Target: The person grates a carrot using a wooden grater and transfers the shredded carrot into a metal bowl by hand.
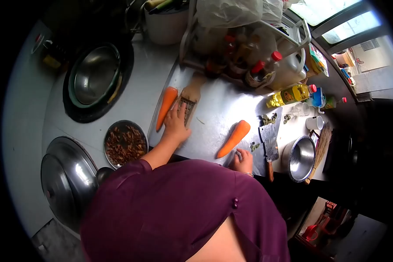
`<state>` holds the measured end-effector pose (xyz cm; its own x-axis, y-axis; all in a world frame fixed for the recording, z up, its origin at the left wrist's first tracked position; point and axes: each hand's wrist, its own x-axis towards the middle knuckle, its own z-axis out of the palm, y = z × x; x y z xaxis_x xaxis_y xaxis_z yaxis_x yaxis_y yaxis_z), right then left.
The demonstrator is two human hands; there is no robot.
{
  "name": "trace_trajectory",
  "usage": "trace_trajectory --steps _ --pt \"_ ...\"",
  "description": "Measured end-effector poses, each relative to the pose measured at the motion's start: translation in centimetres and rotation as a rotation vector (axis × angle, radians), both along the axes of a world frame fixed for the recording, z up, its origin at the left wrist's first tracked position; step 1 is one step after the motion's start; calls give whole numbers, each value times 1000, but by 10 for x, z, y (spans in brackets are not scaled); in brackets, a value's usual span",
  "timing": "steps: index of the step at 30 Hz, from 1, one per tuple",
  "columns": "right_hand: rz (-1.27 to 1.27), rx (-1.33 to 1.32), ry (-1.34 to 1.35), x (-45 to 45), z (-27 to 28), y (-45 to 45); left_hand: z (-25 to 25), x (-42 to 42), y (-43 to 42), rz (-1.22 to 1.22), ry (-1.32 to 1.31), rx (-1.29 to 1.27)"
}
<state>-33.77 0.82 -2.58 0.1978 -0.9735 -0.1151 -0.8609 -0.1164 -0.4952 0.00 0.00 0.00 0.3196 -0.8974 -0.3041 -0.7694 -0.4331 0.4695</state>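
On the metal worktop, my left hand (176, 126) lies over the lower part of a wooden grater (191, 93), its fingers spread on the grating blades. A carrot (167, 105) rests just left of the grater. My right hand (243, 161) is at the worktop's front edge, its fingers apart and holding nothing visible. Just above it lies a second carrot (234, 139), apart from the fingers. A cleaver (269, 142) with a wooden handle lies to the right of that hand.
A bowl of brown pieces (126, 144) stands left, below a large metal basin (96, 75). Bottles crowd a rack (231, 78) at the back. An oil bottle (292, 95), a white mug (314, 122), a metal bowl (300, 159) and a brush (322, 148) are right.
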Motion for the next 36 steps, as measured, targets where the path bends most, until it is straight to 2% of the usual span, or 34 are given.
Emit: trace_trajectory --steps 3,5,6,8,11,13,16,19,20,21,22,23,24,27,29,31,33,36 --pt "-118 -126 -92 13 2 -3 5 8 8 -70 -54 -104" --pt "-242 -51 -336 10 15 -3 -4 1 20 -162 -54 -428" --pt "-207 -58 -358 9 23 -5 -1 -4 22 -183 -47 -440" --pt "-197 121 -527 18 27 -12 8 -8 24 -335 52 -652" --pt "-148 322 -807 36 31 -21 29 -26 28 -502 78 -809" --pt "-171 466 -1046 52 51 -24 39 -40 33 -595 117 -836" --pt "-143 594 -1249 60 69 -32 46 -55 40 -707 52 -898" --pt "-60 461 -1143 63 88 -34 55 -64 45 -666 141 -794" --pt "-25 271 -1159 69 94 -30 59 -65 46 -602 172 -767" --pt "-20 274 -1173 65 96 -31 64 -66 48 -537 207 -736" --pt "132 84 -893 58 98 -34 68 -64 44 -563 125 -869" --pt "275 -100 -604 54 100 -38 72 -64 41 -559 115 -862" --pt "338 -251 -786 58 123 -40 81 -65 40 -559 96 -896" --pt "522 -516 -615 51 152 -50 99 -68 39 -535 33 -975" --pt "593 -620 -496 52 134 -57 105 -70 44 -451 68 -972" --pt "643 -665 -490 53 111 -56 110 -79 53 -402 50 -991" --pt "633 -587 -510 51 83 -53 112 -87 64 -582 -31 -892" --pt "604 -475 -520 51 56 -43 107 -104 79 -690 49 -758"
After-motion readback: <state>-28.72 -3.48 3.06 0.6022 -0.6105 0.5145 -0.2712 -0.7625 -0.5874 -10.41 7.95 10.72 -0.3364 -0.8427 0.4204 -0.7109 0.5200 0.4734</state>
